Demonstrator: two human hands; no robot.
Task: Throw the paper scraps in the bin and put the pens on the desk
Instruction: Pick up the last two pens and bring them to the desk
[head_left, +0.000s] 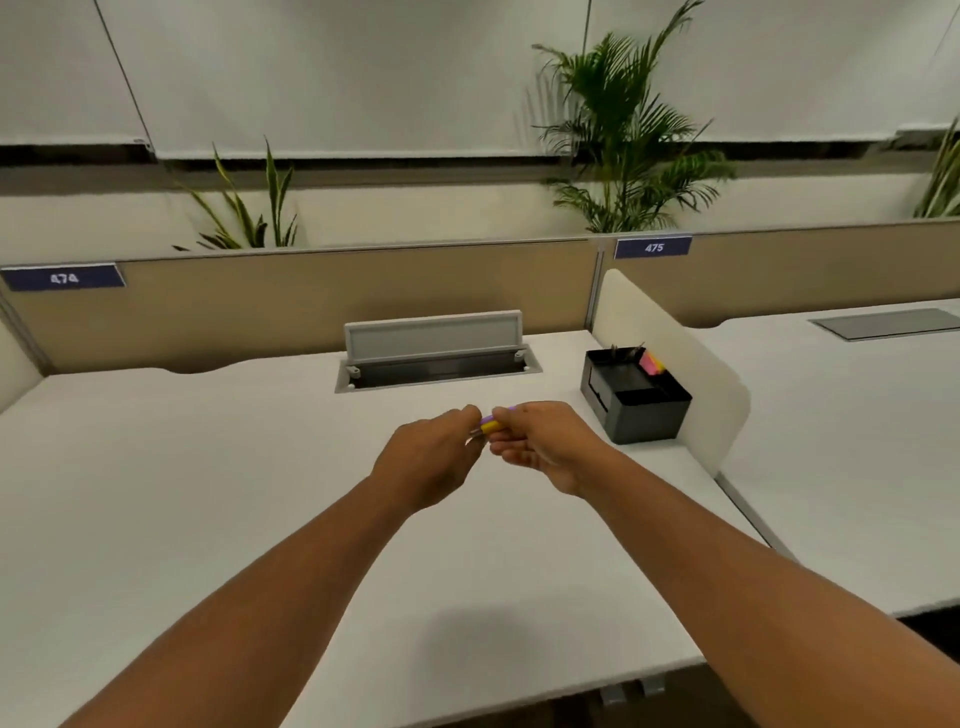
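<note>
A: The left hand (434, 452) and the right hand (540, 447) meet above the middle of the desk (208, 493), fingers of each curled round the same little bunch of pens (491, 425). A purple barrel and a yellow one show in the gap between them; I can't count more.

B: So the pens are held in the air, not down yet?

A: Held just over the white top, yes. I'd judge this to be the pen step, close to its end.

B: And what does the next move want?

A: Lower them onto the bare desk and loosen both grips, gently, so the round barrels don't roll.

B: Beyond the hands?

A: A black organiser (636, 397) to the right, an open cable hatch (436, 353) behind. No scraps or bin in view.
</note>
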